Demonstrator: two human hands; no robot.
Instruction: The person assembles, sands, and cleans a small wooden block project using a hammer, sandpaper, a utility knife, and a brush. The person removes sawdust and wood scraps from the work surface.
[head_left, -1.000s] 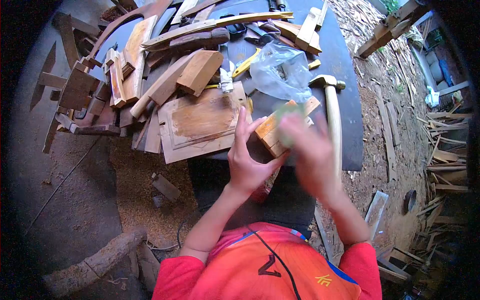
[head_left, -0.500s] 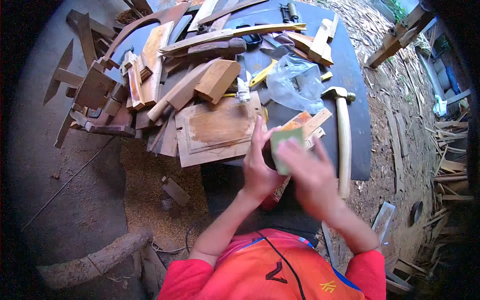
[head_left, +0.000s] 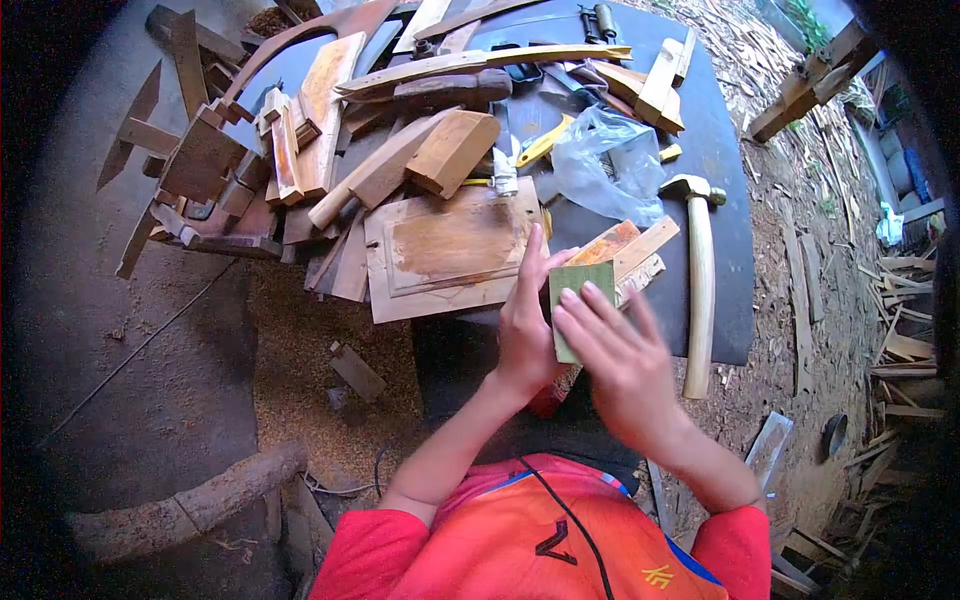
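A rectangular green abrasive sheet, which looks like sandpaper (head_left: pixel 583 276), lies between my two hands, over the front of the bench. My right hand (head_left: pixel 628 375) presses it from above, fingers laid across its face and thumb side hidden. From the left, my left hand (head_left: pixel 528 335) curls around a piece beneath the sheet, one finger pointing up; the sheet and hands hide most of that piece. Just beyond the hands, small wood pieces (head_left: pixel 645 250) rest on the bench, one with orange-brown staining. A framed wooden panel (head_left: pixel 450 250) with a worn brown centre lies to the left.
A claw hammer (head_left: pixel 700 290) lies along the bench's right side. Behind the hands are a clear plastic bag (head_left: pixel 608 165), a yellow-handled tool (head_left: pixel 545 142) and wood blocks (head_left: pixel 453 152). Offcuts crowd the left. Below sits a log (head_left: pixel 190 510); shavings cover the ground (head_left: pixel 780 300).
My right hand, blurred before, shows more sharply, its fingers still on the green sheet. The whole view has shifted slightly, so the bench items sit a little farther right.
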